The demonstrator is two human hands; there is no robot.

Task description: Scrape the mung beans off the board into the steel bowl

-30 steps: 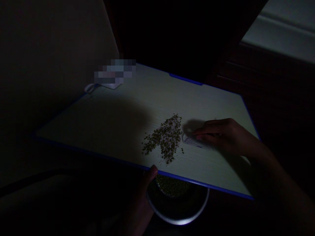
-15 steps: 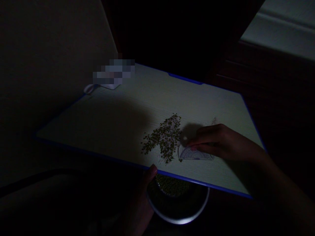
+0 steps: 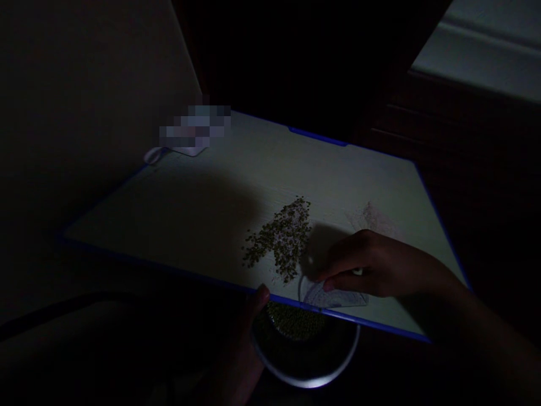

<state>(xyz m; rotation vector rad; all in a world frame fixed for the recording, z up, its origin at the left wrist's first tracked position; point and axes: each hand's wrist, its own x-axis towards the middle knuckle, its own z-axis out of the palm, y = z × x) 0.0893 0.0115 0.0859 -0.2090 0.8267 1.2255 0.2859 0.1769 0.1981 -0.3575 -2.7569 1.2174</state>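
Observation:
My right hand [image 3: 359, 262] pinches a clear plastic protractor [image 3: 333, 297] between thumb and fingers. The protractor lies against the near edge of a pale, blue-edged tabletop [image 3: 190, 214], with a few green beans by its straight side. Just left of it spreads a pile of small green beans [image 3: 287, 239] mixed with pale grains. Below the edge is a metal-rimmed bowl [image 3: 313, 381] with green beans inside, partly covered by the tabletop. My left hand [image 3: 249, 344] grips the bowl's left side, its thumb up at the table edge; its other fingers are hidden.
A pale heap of fine grains [image 3: 378, 217] sits beyond my right hand. At the far left corner is a blurred-out whitish object [image 3: 194, 132] with a strap loop. A wall [image 3: 93, 84] borders the left side. The surroundings are very dark.
My right hand has drawn the protractor toward me, down to the near table edge. More of the pale heap behind it now shows. The left hand and bowl stay nearly still.

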